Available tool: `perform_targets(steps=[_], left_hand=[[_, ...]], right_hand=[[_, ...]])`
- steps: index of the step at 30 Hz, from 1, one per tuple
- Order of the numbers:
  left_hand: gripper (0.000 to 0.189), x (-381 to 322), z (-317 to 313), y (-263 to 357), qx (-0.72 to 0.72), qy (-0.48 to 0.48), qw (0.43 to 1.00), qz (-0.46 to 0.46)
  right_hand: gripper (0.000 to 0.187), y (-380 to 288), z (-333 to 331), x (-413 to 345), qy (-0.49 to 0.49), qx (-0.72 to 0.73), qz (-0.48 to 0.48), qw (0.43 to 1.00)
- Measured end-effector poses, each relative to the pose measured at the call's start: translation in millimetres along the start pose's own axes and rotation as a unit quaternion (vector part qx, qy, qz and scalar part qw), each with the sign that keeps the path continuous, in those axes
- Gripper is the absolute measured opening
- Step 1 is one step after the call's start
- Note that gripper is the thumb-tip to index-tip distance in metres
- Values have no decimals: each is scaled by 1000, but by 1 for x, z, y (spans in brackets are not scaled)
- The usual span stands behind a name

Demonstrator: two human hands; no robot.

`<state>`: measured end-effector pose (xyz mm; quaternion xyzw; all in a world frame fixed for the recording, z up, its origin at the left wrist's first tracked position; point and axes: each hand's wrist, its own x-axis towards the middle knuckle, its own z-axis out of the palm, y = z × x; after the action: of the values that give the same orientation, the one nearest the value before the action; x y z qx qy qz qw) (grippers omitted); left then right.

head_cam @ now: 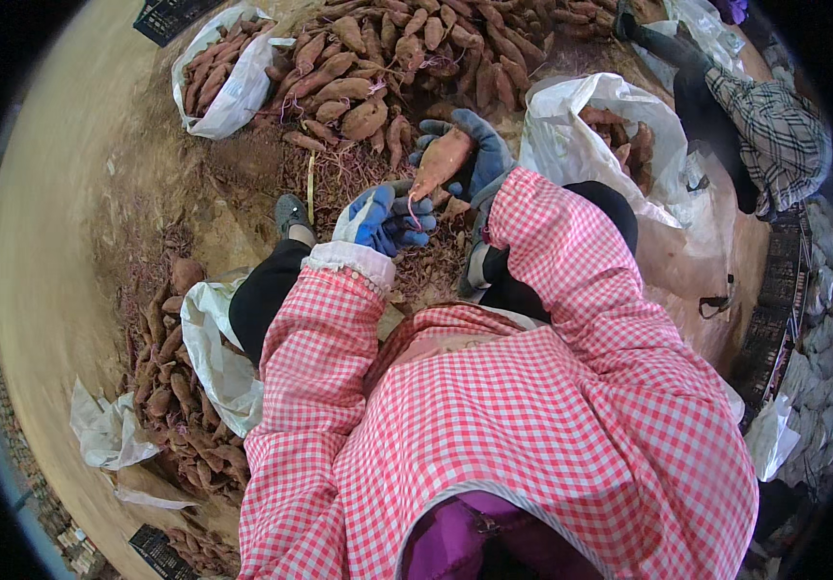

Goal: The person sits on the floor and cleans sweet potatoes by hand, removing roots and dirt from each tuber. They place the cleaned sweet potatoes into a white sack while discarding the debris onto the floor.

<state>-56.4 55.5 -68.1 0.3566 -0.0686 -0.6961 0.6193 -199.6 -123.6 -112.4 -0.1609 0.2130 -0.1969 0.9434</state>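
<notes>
A reddish-brown sweet potato (442,165) with a thin pink root tail is gripped by my right hand (487,148), in a blue-grey work glove, above the littered floor. My left hand (382,221), in a blue and white glove, is just below the tuber's tail end with its fingers curled; whether it touches the tail I cannot tell. Beyond both hands lies a large heap of sweet potatoes (366,80). Pink root trimmings (337,177) cover the ground between my feet.
White sacks of sweet potatoes stand at the upper left (232,101) and right (608,94). Another white sack (213,348) is by my left leg, beside a second heap (184,406). A person in a plaid garment (779,127) is at the upper right. Black crates (775,290) line the right side.
</notes>
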Motion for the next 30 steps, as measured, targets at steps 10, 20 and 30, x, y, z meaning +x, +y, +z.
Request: perform_targets(steps=[10, 20, 30], left_hand=[[28, 7, -2, -9, 615, 153, 767, 99], [31, -5, 11, -9, 820, 123, 559, 30], [45, 3, -9, -40, 555, 123, 823, 10]], right_hand=[[45, 1, 29, -14, 117, -247, -101, 957], [42, 34, 31, -3, 231, -308, -126, 914], [48, 18, 27, -16, 182, -124, -57, 974]])
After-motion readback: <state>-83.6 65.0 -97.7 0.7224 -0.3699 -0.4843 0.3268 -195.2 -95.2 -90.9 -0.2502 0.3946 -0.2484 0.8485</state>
